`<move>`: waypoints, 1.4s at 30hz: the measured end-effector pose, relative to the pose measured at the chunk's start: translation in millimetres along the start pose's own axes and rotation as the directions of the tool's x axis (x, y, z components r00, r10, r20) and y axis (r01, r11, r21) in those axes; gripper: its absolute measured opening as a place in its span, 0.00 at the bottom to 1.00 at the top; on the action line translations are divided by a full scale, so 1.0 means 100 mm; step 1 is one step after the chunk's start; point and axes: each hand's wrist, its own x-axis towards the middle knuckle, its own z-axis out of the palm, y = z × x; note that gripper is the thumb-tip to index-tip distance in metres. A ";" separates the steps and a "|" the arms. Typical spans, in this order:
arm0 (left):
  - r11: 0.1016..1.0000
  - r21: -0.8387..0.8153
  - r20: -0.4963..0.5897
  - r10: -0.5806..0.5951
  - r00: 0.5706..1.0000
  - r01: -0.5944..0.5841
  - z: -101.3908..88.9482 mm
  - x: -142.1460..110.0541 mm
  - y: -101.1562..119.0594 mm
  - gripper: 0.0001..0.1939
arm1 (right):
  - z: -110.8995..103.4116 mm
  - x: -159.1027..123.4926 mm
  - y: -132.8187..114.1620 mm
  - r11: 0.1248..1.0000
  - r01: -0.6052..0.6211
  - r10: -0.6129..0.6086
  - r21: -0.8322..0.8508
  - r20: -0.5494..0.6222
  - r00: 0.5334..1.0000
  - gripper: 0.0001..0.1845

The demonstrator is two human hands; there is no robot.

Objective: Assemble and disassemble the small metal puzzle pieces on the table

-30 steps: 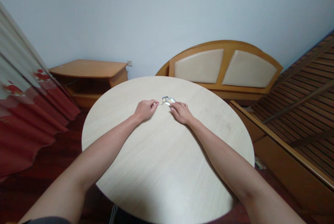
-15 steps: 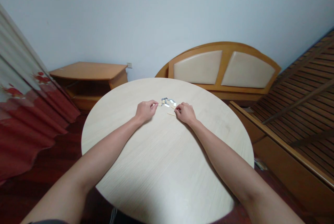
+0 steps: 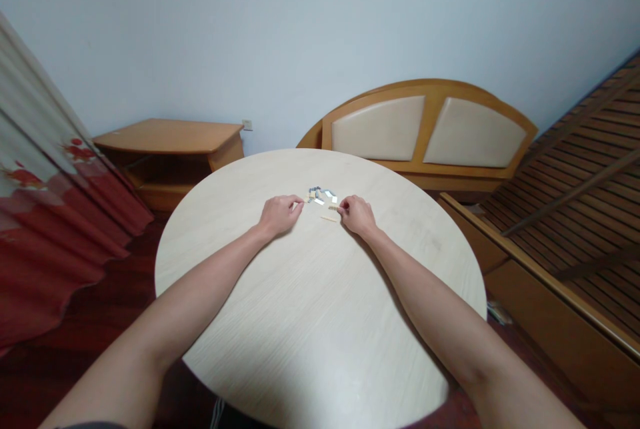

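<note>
A loose cluster of small flat pieces point(image 3: 319, 201), some pale, some grey-blue, lies on the round pale table point(image 3: 300, 295) between my hands. My left hand point(image 3: 281, 214) rests at the left side of the cluster, thumb and forefinger pinched together; what sits at the fingertips is too small to make out. On the right, my right hand point(image 3: 357, 215) pinches a small pale piece point(image 3: 333, 207) with darker marks along its edge. Just below it, a thin pale strip point(image 3: 328, 219) lies flat on the table.
A wooden cabinet point(image 3: 170, 135) stands behind at the left, near a red and white curtain point(image 3: 75, 229). Behind the table is a headboard point(image 3: 380, 132) with cream panels. A wooden bed frame with slats point(image 3: 575, 195) flanks the right side.
My right hand has shifted slightly right, and the small pale piece at its fingertips shows more plainly. The thin strip is now uncovered. My left hand has hardly moved.
</note>
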 end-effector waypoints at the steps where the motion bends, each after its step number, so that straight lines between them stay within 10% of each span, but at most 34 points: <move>1: 1.000 -0.013 0.010 0.010 1.000 -0.010 0.01 -0.01 -0.01 0.15 | 0.01 0.00 0.01 1.000 0.007 -0.007 0.022 -0.014 1.000 0.06; 7: 0.993 -0.082 0.032 0.087 0.996 -0.084 0.04 -0.02 0.00 0.15 | 0.03 -0.05 -0.07 0.962 0.194 -0.166 0.194 -0.150 0.975 0.07; 12: 0.990 -0.087 0.079 0.115 0.990 -0.108 0.03 -0.01 0.02 0.18 | 0.07 -0.11 -0.22 0.823 0.519 -0.472 0.231 -0.230 0.851 0.04; 18: 0.974 -0.134 0.144 0.200 0.969 -0.181 0.04 -0.02 0.00 0.16 | 0.10 -0.14 -0.30 0.738 0.631 -0.555 0.239 -0.317 0.769 0.06; 42: 0.983 -0.074 0.108 0.176 0.978 -0.168 0.04 -0.01 0.00 0.20 | 0.05 -0.15 -0.27 0.819 0.534 -0.503 0.212 -0.183 0.845 0.12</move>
